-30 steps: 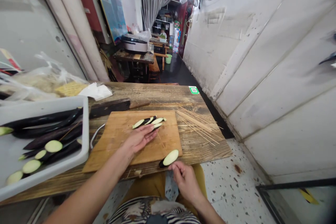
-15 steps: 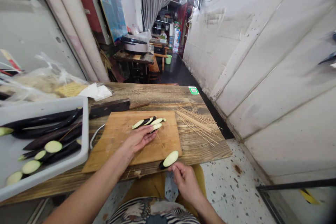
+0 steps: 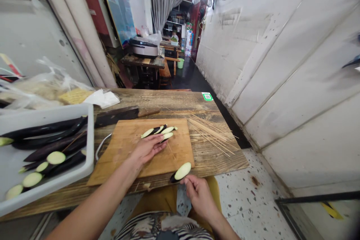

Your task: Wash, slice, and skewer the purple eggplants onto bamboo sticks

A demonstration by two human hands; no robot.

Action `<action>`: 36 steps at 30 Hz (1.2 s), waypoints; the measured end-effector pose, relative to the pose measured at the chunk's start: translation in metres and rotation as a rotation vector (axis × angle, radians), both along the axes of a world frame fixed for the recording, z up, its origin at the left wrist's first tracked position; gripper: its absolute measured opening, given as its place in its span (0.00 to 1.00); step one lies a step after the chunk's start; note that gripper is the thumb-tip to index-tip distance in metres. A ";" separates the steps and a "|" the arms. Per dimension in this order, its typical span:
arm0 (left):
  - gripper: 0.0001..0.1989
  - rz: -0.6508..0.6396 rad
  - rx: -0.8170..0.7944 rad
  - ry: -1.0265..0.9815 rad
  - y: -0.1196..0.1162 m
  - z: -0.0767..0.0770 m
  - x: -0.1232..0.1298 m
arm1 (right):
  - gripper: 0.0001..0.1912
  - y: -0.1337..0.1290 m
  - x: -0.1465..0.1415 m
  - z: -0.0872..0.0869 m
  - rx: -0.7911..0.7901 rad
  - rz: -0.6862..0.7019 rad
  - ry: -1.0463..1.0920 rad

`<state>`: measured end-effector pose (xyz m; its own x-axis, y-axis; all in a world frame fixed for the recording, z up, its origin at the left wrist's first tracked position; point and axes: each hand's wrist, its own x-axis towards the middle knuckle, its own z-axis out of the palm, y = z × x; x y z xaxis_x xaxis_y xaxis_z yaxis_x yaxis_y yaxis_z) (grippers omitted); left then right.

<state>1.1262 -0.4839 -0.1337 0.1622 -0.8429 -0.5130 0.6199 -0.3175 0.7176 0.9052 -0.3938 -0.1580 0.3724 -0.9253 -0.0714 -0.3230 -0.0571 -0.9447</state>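
Note:
On the wooden cutting board [image 3: 123,157], a small group of cut eggplant pieces [image 3: 148,133] lies with pale faces showing. My left hand [image 3: 149,148] reaches over the board, its fingers curled onto the nearest eggplant piece [image 3: 168,135]. A thin bamboo skewer [image 3: 171,150] rests on the board just right of that hand. At the board's front edge, my right hand [image 3: 198,191] is closed in a pinch at the lower end of another eggplant piece [image 3: 182,171], pale face up with dark skin at its left. Whether a skewer runs through this piece is hidden.
A cleaver [image 3: 118,115] lies behind the board. Many bamboo skewers [image 3: 210,129] are spread to its right. A white tub [image 3: 90,138] at left holds whole and cut eggplants [image 3: 45,125]. Plastic bags [image 3: 47,86] sit behind it. The wooden table [image 3: 236,159] ends at right.

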 end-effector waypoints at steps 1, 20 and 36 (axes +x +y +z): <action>0.07 -0.004 -0.004 -0.010 0.000 0.000 0.000 | 0.17 0.000 0.000 0.000 0.006 0.003 0.000; 0.15 -0.018 -0.111 -0.255 0.009 0.009 -0.010 | 0.16 0.001 -0.001 0.002 0.036 -0.009 0.008; 0.24 0.027 -0.140 -0.278 0.011 0.003 -0.008 | 0.17 0.000 0.002 0.017 0.237 -0.019 -0.165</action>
